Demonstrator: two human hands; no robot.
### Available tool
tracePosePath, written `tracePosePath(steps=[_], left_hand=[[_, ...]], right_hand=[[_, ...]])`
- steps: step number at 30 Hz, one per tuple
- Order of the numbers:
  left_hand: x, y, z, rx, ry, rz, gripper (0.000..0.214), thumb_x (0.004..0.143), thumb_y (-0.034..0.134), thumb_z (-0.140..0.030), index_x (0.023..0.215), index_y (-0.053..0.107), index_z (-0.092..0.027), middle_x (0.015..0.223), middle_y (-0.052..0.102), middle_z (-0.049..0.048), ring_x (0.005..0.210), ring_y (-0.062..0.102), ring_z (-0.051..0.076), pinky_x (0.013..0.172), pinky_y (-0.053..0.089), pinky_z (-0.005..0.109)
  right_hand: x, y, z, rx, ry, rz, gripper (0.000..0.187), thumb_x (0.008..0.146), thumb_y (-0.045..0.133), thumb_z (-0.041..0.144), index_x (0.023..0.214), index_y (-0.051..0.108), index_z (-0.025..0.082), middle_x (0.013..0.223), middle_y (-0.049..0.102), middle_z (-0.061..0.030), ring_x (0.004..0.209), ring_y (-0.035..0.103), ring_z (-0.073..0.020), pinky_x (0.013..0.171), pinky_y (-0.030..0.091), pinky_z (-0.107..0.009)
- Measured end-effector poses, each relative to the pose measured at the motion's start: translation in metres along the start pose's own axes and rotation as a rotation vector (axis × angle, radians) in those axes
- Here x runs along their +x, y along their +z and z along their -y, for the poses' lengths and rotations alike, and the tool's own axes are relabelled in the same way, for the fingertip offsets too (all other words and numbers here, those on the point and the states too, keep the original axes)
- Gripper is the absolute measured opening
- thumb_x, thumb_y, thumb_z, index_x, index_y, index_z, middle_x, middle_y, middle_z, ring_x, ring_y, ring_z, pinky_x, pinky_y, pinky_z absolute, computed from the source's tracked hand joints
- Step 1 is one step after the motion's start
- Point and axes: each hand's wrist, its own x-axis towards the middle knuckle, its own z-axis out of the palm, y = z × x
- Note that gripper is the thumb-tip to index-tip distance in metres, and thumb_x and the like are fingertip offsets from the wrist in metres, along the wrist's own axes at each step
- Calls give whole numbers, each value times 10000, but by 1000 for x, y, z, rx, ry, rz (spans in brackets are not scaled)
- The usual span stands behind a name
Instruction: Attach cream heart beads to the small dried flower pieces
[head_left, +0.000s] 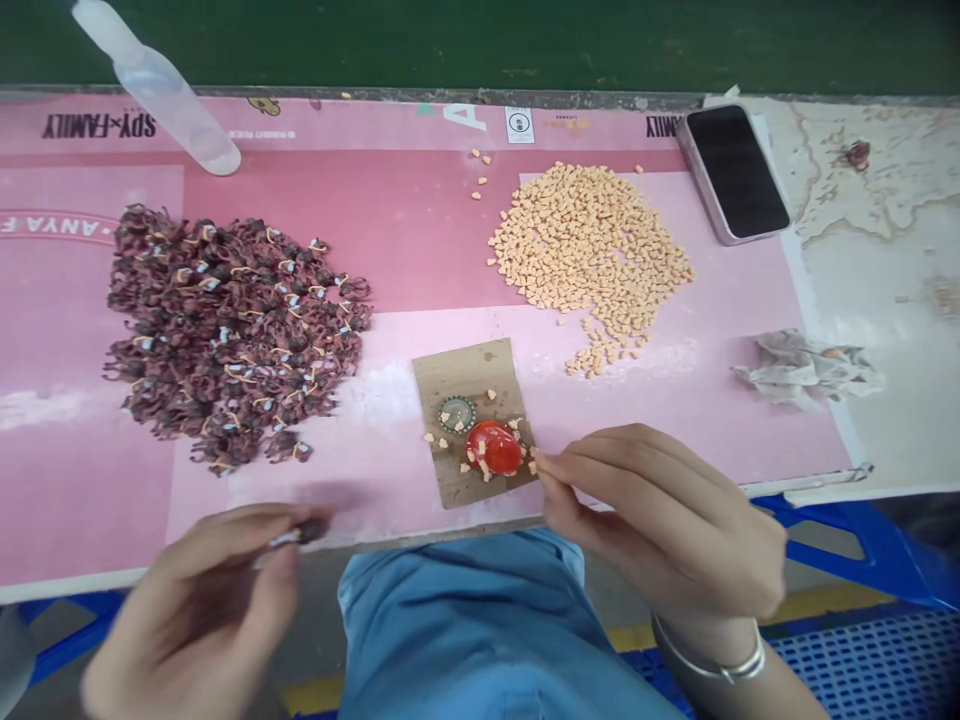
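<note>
My left hand [202, 600] hovers at the table's near edge, its fingertips pinched on a small dark piece [311, 528] like those in the dark maroon pile [232, 330] at the left. My right hand [660, 520] is closed in a pinch on a tiny beige piece [534, 466], right beside a red cap [493, 447] on a brown card [472, 420]. A grey-green bottle cap [457, 413] lies next to the red one, with a few beige bits scattered around both.
A heap of small beige pieces [592, 250] lies on the pink mat [420, 240] at centre right. A phone [733, 172] rests at the back right, a clear bottle [157, 85] at the back left, a crumpled tissue [806, 368] at the right. Blue crates [862, 640] sit below.
</note>
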Motion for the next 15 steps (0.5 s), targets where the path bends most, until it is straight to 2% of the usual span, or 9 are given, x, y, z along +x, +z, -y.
tracePosePath(steps=[2, 4, 7, 10, 15], left_hand=[[3, 21, -14, -217, -25, 102, 190, 971, 833, -395, 880, 766, -243, 838, 793, -44, 743, 780, 103, 742, 669, 164], [8, 37, -23, -407, -99, 260, 172, 987, 812, -425, 920, 792, -269, 832, 800, -39, 731, 787, 96, 719, 670, 145], [15, 52, -28, -626, -265, 407, 181, 963, 832, -450, 936, 792, -275, 741, 771, -27, 647, 753, 100, 632, 648, 139], [16, 58, -34, -766, -396, 458, 266, 897, 895, -461, 866, 743, -245, 659, 711, -32, 539, 663, 87, 544, 605, 138], [11, 55, -43, -878, -613, 482, 277, 888, 916, -370, 840, 679, -235, 703, 686, -46, 612, 664, 81, 602, 588, 142]], right_hand=[[5, -1, 5, 47, 41, -53, 270, 950, 695, -21, 949, 730, 247, 747, 788, 5, 620, 745, -156, 616, 685, -286], [10, -1, 9, 97, 69, -82, 268, 957, 686, -1, 939, 729, 263, 745, 788, 12, 607, 741, -156, 593, 684, -289], [15, -4, 13, 189, 32, -7, 229, 962, 689, 40, 955, 734, 264, 745, 794, 21, 585, 732, -147, 593, 688, -283], [15, -5, 16, 266, 20, 73, 197, 961, 725, 70, 998, 747, 262, 750, 794, 32, 584, 728, -136, 648, 703, -276], [7, 6, 20, 327, 53, 25, 191, 939, 786, 87, 1008, 766, 265, 800, 803, 24, 658, 751, -140, 741, 709, -278]])
